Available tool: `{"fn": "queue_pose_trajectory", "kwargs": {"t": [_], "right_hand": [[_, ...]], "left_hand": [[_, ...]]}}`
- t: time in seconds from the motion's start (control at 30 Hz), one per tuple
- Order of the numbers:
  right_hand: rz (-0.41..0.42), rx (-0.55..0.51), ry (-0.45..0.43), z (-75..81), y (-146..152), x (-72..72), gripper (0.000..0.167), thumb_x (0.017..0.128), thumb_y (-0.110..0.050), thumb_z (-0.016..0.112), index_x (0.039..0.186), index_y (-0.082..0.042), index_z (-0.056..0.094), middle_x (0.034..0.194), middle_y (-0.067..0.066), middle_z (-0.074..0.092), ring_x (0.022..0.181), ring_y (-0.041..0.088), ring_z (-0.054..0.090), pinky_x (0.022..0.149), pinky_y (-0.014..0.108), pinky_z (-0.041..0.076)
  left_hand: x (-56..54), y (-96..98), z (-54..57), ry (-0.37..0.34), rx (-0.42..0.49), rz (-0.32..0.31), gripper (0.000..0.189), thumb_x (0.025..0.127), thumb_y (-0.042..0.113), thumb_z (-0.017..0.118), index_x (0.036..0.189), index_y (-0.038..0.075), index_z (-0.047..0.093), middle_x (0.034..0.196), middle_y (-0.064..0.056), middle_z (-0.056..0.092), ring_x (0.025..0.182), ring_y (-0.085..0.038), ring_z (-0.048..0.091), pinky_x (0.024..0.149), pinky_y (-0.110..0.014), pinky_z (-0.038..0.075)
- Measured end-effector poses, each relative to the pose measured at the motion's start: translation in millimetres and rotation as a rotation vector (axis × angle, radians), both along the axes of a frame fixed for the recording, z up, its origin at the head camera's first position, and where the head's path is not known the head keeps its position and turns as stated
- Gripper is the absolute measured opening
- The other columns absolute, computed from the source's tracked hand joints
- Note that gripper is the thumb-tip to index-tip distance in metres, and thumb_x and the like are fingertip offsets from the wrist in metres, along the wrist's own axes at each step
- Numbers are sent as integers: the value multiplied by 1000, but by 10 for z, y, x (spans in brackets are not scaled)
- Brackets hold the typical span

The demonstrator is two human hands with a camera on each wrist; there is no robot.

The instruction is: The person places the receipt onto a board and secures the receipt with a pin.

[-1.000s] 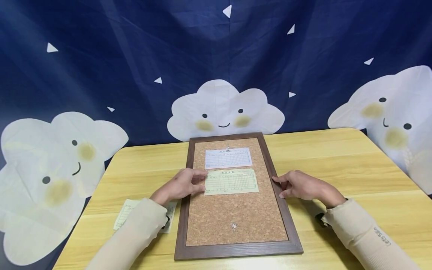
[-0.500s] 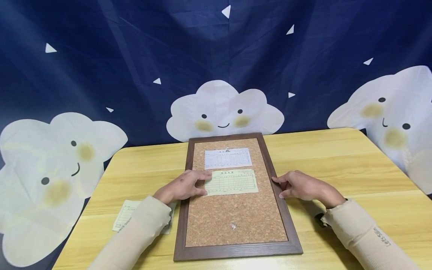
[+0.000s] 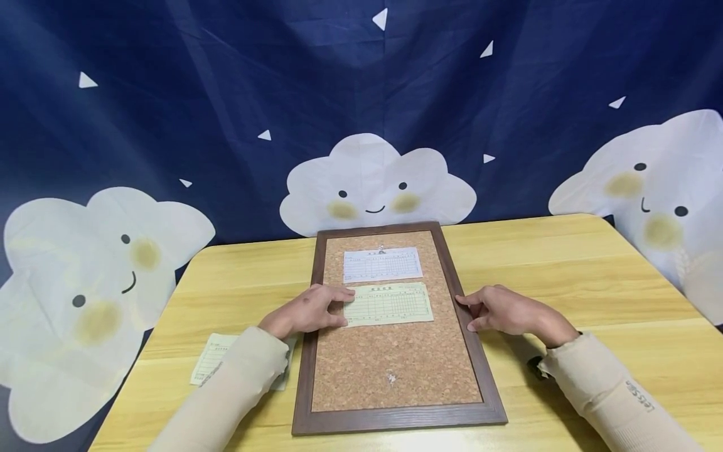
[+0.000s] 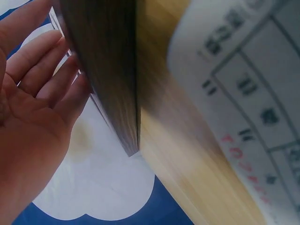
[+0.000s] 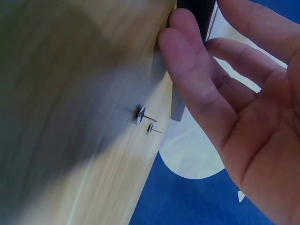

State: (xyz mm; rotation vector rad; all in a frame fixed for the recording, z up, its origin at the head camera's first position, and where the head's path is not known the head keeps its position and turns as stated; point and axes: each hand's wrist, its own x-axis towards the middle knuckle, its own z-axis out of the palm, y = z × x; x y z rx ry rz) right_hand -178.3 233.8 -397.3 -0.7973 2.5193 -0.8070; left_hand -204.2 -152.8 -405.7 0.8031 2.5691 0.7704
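Observation:
A corkboard with a dark brown wooden frame [image 3: 400, 417] lies on the table. Across its middle is a pale green printed form slip [image 3: 390, 306], and above that a white one [image 3: 383, 265] with a small metal tack at its top. My left hand [image 3: 307, 309] reaches over the frame's left side, fingers extended, fingertips and thumb resting at the green slip's left edge. On the other side my right hand [image 3: 505, 309] touches the frame's right side with index finger and thumb spread apart. In the right wrist view, its fingers [image 5: 192, 65] meet the frame's edge loosely bent.
More form slips [image 3: 213, 359] lie on the table left of the board, partly under my left sleeve. Two metal thumbtacks [image 5: 140, 115] sit on the table near my right hand. Silvery bits [image 3: 391, 378] show on the lower cork. A cloud-print curtain [image 3: 361, 75] hangs behind the table.
My left hand has shifted slightly right, its fingertips now further over the green slip's left edge. The right hand, the board and both slips stay in place.

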Motion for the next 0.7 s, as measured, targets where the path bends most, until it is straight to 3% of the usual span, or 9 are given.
{"fn": "queue_pose_trajectory", "kwargs": {"t": [0.37, 0.7], "right_hand": [[21, 2, 55, -3, 8, 24, 58, 89, -8, 75, 135, 17, 50, 77, -8, 62, 67, 3, 51, 59, 22, 44], [15, -101, 94, 6, 195, 70, 54, 90, -8, 74, 133, 17, 52, 89, -7, 66, 78, 3, 59, 68, 24, 53]], "left_hand": [[-25, -51, -60, -68, 70, 52, 50, 90, 11, 76, 137, 5, 61, 147, -7, 52, 140, -30, 40, 114, -48, 34], [-15, -50, -99, -30, 86, 65, 46, 91, 13, 75, 135, 6, 63, 143, -6, 56, 137, -30, 45, 110, -46, 39]]}}
